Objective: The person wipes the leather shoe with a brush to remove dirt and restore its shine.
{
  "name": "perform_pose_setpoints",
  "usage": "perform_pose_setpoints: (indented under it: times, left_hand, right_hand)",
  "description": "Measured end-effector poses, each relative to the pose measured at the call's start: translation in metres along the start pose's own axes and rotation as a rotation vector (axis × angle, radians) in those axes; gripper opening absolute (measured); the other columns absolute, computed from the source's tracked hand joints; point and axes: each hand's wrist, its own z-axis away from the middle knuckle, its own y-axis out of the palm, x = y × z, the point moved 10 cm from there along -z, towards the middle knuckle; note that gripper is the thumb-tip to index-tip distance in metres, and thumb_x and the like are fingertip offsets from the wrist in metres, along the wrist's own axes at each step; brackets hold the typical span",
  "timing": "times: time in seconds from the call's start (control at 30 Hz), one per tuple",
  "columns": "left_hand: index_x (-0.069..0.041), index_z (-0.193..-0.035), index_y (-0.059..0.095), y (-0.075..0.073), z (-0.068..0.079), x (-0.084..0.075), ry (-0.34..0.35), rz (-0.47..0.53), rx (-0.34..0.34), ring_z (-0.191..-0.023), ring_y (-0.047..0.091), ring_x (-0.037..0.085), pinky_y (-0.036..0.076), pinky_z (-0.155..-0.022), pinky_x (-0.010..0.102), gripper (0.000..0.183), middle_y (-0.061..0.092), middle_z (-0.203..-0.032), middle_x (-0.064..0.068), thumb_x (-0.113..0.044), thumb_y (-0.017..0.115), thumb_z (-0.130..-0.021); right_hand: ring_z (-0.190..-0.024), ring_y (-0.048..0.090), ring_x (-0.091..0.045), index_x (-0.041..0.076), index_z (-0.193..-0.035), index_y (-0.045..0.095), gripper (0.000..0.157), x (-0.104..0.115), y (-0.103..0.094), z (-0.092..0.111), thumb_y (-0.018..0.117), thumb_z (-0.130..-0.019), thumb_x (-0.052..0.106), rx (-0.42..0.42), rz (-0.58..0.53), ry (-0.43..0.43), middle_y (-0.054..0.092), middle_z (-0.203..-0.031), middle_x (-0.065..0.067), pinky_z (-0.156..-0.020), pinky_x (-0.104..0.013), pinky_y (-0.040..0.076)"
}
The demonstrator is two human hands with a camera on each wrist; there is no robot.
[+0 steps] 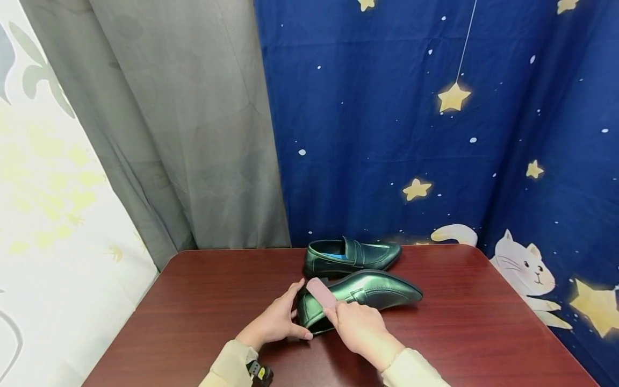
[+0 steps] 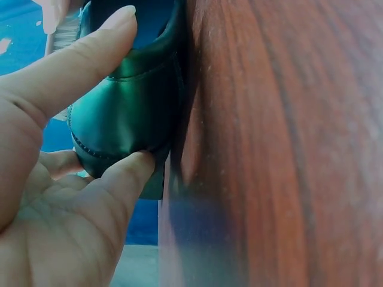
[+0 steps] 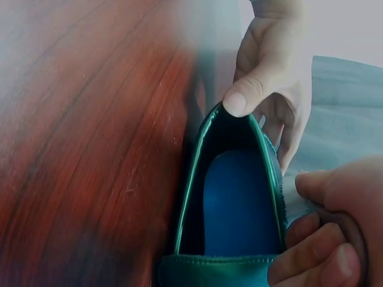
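A shiny dark green loafer (image 1: 391, 291) lies tipped on its side on the table, toe to the right, its opening facing me. My left hand (image 1: 275, 322) grips its heel (image 2: 125, 113), thumb at the rim and fingers behind. In my right hand (image 1: 360, 329) is a brush with a pink back (image 1: 321, 293). Its pale bristles (image 3: 293, 194) touch the loafer's upward side near the heel. Inside the shoe shows a blue insole (image 3: 239, 200). A second green loafer (image 1: 382, 255) stands upright just behind, toe also right.
The reddish-brown wooden table (image 1: 217, 285) has rounded far corners. Behind it hang a grey curtain (image 1: 193, 134) and a blue curtain (image 1: 362, 134) with stars and a cat. A small black device (image 1: 259, 373) is at my left wrist.
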Motion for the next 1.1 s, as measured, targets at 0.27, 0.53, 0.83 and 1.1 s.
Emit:
perform_pose_setpoints:
  times: [0.27, 0.53, 0.83, 1.1]
  left_hand:
    - [-0.009, -0.163, 0.012, 0.001, 0.0, 0.002, 0.007, -0.005, -0.008, -0.154, 0.019, 0.038, 0.046, -0.107, 0.047, 0.125, 0.003, -0.168, 0.026, -0.012, 0.094, -0.069]
    - [-0.01, -0.163, 0.012, 0.001, 0.0, 0.002, 0.0, -0.01, -0.01, -0.154, 0.018, 0.039, 0.046, -0.107, 0.047, 0.124, 0.004, -0.167, 0.028, -0.014, 0.094, -0.069]
    - [-0.01, -0.163, 0.012, 0.001, -0.002, 0.003, 0.008, -0.014, -0.013, -0.154, 0.016, 0.038, 0.046, -0.107, 0.045, 0.125, 0.004, -0.167, 0.028, -0.014, 0.094, -0.069]
    - [-0.009, -0.163, 0.012, 0.0, -0.001, 0.003, 0.002, -0.012, -0.012, -0.154, 0.019, 0.038, 0.047, -0.107, 0.044, 0.125, 0.004, -0.167, 0.028, -0.013, 0.094, -0.069]
  right_hand:
    - [-0.059, 0.06, -0.025, 0.016, -0.076, 0.059, 0.043, -0.006, 0.0, 0.002, 0.052, -0.103, 0.048, 0.021, -0.029, 0.018, 0.057, -0.063, -0.002, -0.051, -0.044, 0.045]
    - [-0.054, 0.054, -0.019, 0.022, -0.064, 0.053, 0.048, -0.015, -0.004, 0.007, 0.05, -0.103, 0.05, 0.058, -0.06, 0.084, 0.05, -0.058, 0.004, -0.05, -0.041, 0.042]
    - [-0.054, 0.055, -0.022, 0.02, -0.065, 0.055, 0.049, -0.035, -0.013, 0.011, 0.051, -0.102, 0.051, 0.037, -0.053, 0.143, 0.053, -0.059, 0.0, -0.05, -0.043, 0.041]
    - [-0.055, 0.054, -0.02, 0.021, -0.066, 0.053, 0.049, -0.043, -0.017, 0.014, 0.048, -0.103, 0.052, 0.044, -0.07, 0.153, 0.052, -0.06, 0.001, -0.05, -0.042, 0.04]
